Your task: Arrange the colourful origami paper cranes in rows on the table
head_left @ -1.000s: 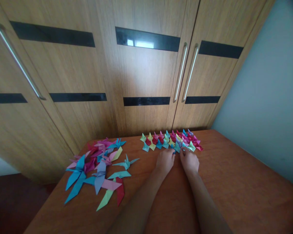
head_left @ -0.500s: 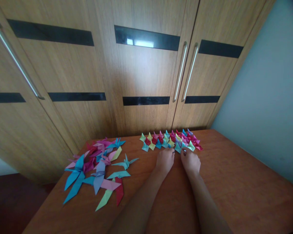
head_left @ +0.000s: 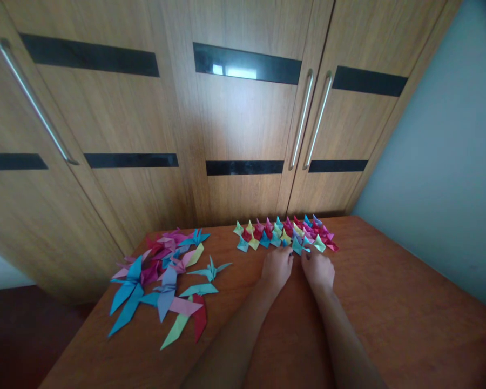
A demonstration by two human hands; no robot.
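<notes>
Folded paper cranes in many colours stand packed in rows at the back of the table, with a light green crane [head_left: 319, 244] near the right end of the front row. My left hand [head_left: 278, 266] is closed at that row's edge, and a blue crane [head_left: 284, 243] shows just behind its fingers. What it grips is hidden. Close beside it, my right hand [head_left: 319, 270] is closed with its fingertips at a light blue crane [head_left: 306, 243], partly covered by the hand. A teal crane [head_left: 297, 246] stands between the two hands.
On the left of the wooden table [head_left: 389, 302] lies a loose heap of larger paper cranes, among them a blue crane [head_left: 126, 292] and a pale teal crane [head_left: 210, 269]. A wooden wardrobe [head_left: 243, 119] rises behind the table, and a pale wall [head_left: 437, 178] borders the right.
The view has shifted slightly, moving everything a little to the right. Both hands stay at the front row; the right fingers have turned slightly, and light blue paper shows at their tips.
</notes>
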